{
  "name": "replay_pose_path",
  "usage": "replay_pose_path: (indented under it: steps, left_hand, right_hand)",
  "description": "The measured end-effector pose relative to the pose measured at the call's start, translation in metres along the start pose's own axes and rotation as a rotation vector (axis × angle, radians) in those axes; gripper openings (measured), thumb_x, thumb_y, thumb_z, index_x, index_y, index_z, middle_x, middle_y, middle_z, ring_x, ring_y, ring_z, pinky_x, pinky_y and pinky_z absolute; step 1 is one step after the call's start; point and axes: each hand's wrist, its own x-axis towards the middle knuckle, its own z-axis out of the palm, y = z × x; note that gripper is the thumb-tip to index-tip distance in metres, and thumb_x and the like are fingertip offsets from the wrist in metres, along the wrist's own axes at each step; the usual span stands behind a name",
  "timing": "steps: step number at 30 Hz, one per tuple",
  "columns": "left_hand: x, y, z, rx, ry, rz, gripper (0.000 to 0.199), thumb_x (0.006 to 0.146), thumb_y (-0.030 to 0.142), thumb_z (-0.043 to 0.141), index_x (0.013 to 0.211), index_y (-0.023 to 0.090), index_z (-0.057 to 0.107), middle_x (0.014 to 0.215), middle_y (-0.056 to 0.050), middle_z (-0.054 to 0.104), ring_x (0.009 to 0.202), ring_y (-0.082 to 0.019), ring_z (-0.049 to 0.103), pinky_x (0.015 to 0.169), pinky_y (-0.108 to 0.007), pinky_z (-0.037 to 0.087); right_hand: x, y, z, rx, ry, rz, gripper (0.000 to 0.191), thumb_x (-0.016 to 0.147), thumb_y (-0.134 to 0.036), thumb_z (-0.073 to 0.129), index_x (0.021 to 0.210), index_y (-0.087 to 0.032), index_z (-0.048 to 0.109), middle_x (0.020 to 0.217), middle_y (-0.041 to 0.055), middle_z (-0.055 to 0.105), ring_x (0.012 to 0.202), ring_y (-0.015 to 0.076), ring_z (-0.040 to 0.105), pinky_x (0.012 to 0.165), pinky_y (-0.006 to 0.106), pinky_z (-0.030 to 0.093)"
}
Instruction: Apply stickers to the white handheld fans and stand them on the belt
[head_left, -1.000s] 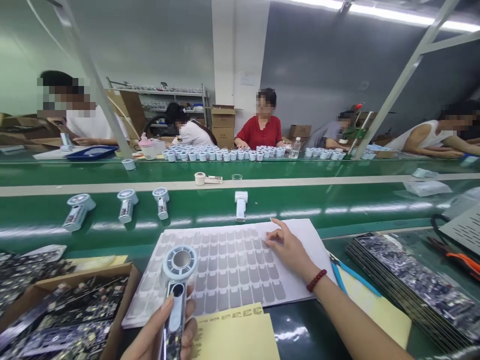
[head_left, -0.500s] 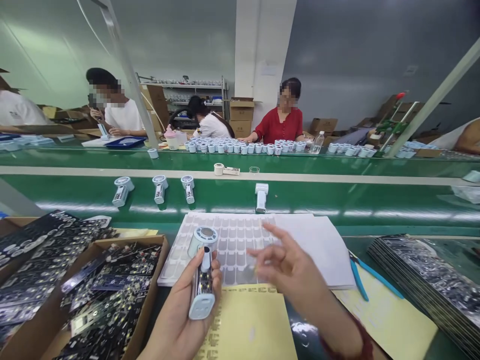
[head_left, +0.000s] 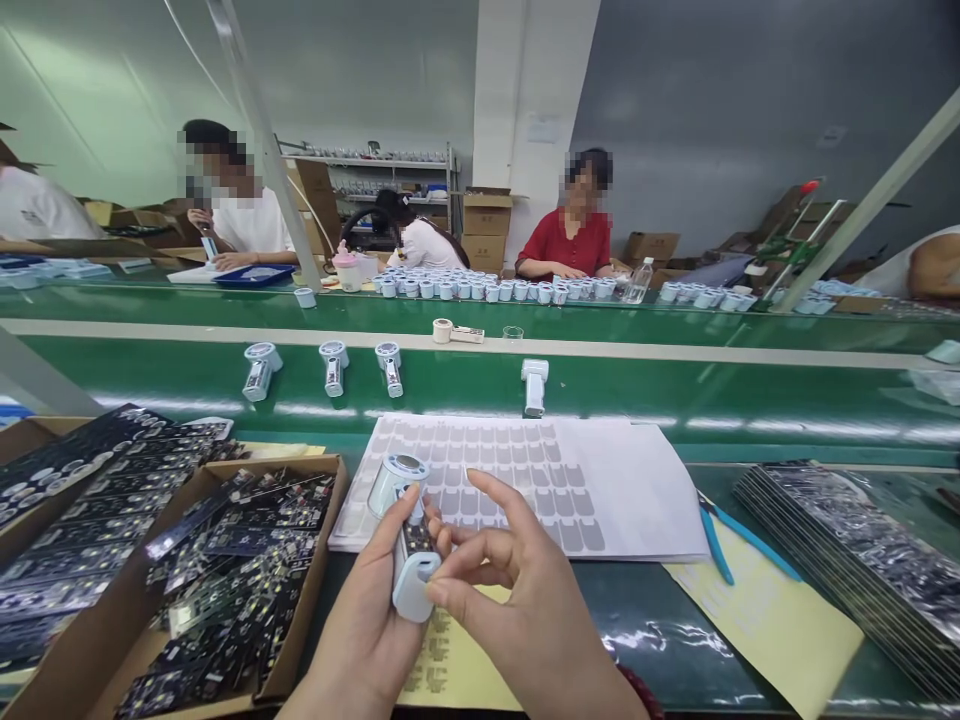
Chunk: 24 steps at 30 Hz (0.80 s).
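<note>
My left hand (head_left: 375, 610) is wrapped round the handle of a light-blue handheld fan body (head_left: 390, 490). Its round head points up and away, and dark circuitry shows along the open handle. At the handle's near end, a pale flat tab-shaped piece (head_left: 412, 592) covers the end face. Thumb and fingertips of my right hand (head_left: 517, 590) pinch the right edge of this piece, with the index finger raised. Whether the piece is stuck on is unclear. Just beyond both hands lies a white sheet (head_left: 637, 490) with rows of grey tab-shaped stickers (head_left: 577, 505).
At left stands a cardboard box (head_left: 300, 610) of circuit boards. Blue-handled pliers (head_left: 720, 550) and yellow paper (head_left: 787, 630) lie right, beside stacked boards (head_left: 847, 560). Several fan bodies (head_left: 334, 367) stand on the green conveyor (head_left: 637, 385). Co-workers sit beyond, one in a red top (head_left: 562, 240).
My right hand has moved left and down from above the sticker sheet to the handle's end. The end face with its small openings is now covered by the pale piece.
</note>
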Motion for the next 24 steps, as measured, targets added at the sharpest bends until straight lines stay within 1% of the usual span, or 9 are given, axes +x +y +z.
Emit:
replay_pose_path:
  steps: [6,9,13,16,18,20,21,23,24]
  left_hand:
    - [-0.002,0.002,-0.001,0.019,0.004,0.026,0.018,0.093,0.010,0.049,0.080,0.009,0.060,0.061,-0.004,0.058,0.043,-0.010,0.059,0.042,-0.018,0.053]
    - [0.000,0.003,-0.005,0.015,-0.004,0.014,0.017,0.094,0.012,0.049,0.083,0.009,0.060,0.062,-0.003,0.057,0.044,-0.010,0.059,0.042,-0.017,0.053]
    - [0.005,0.002,-0.011,-0.011,-0.045,0.006,0.012,0.093,0.012,0.051,0.086,0.009,0.059,0.063,-0.003,0.057,0.047,-0.010,0.060,0.046,-0.018,0.055]
    - [0.005,-0.001,-0.013,-0.072,-0.051,-0.014,0.011,0.094,0.014,0.052,0.087,0.010,0.059,0.064,-0.003,0.057,0.049,-0.010,0.061,0.049,-0.018,0.056]
    - [0.002,-0.003,-0.013,-0.121,-0.038,-0.034,0.014,0.095,0.016,0.050,0.085,0.010,0.058,0.065,-0.003,0.058,0.049,-0.010,0.061,0.048,-0.017,0.055]
    - [-0.002,-0.005,-0.011,-0.159,-0.022,-0.045,0.020,0.097,0.019,0.047,0.080,0.013,0.057,0.063,-0.002,0.057,0.047,-0.009,0.060,0.047,-0.017,0.055]
    - [-0.005,-0.006,-0.010,-0.168,-0.003,-0.044,0.023,0.097,0.019,0.046,0.078,0.014,0.056,0.061,-0.001,0.056,0.046,-0.008,0.060,0.047,-0.017,0.055]
    - [-0.010,-0.005,-0.008,-0.171,0.038,-0.050,0.024,0.098,0.019,0.043,0.079,0.014,0.056,0.061,0.000,0.057,0.045,-0.007,0.059,0.047,-0.016,0.055]
    - [-0.011,-0.003,-0.008,-0.162,0.053,-0.069,0.023,0.099,0.019,0.043,0.081,0.013,0.057,0.062,-0.001,0.057,0.044,-0.006,0.059,0.047,-0.014,0.054]
  right_hand:
    - [-0.001,-0.005,0.004,-0.033,-0.001,0.005,0.079,0.069,-0.017,0.073,0.141,-0.018,0.043,0.078,-0.0028,0.076,0.095,0.0217,0.071,0.092,0.037,0.057]
    - [0.000,-0.006,0.005,-0.045,-0.004,0.002,0.079,0.068,-0.015,0.072,0.141,-0.018,0.043,0.077,-0.0033,0.076,0.094,0.0217,0.071,0.089,0.036,0.058]
    - [0.000,-0.009,0.006,-0.071,-0.010,-0.007,0.077,0.069,-0.015,0.071,0.141,-0.019,0.044,0.078,-0.0030,0.076,0.098,0.0216,0.071,0.089,0.035,0.059]
    - [-0.004,-0.009,0.010,-0.088,0.017,-0.003,0.076,0.070,-0.012,0.069,0.142,-0.021,0.044,0.076,-0.0045,0.076,0.099,0.0211,0.071,0.089,0.033,0.059]
    - [-0.008,-0.005,0.015,-0.132,0.054,-0.068,0.075,0.073,-0.013,0.069,0.142,-0.027,0.044,0.077,-0.0057,0.074,0.095,0.0209,0.072,0.087,0.034,0.060]
    - [-0.010,0.003,0.020,-0.231,0.099,-0.195,0.075,0.076,-0.016,0.070,0.144,-0.032,0.042,0.081,-0.0052,0.072,0.091,0.0217,0.072,0.085,0.037,0.061]
    - [-0.011,0.007,0.022,-0.286,0.126,-0.258,0.076,0.076,-0.019,0.072,0.144,-0.034,0.042,0.084,-0.0041,0.071,0.092,0.0230,0.072,0.084,0.039,0.062]
    - [-0.010,0.013,0.024,-0.336,0.184,-0.321,0.083,0.070,-0.023,0.080,0.143,-0.037,0.042,0.098,-0.0005,0.069,0.099,0.0271,0.070,0.080,0.039,0.062]
    - [-0.008,0.015,0.024,-0.311,0.201,-0.303,0.088,0.065,-0.024,0.084,0.142,-0.037,0.043,0.107,0.0013,0.066,0.103,0.0287,0.069,0.076,0.037,0.063]
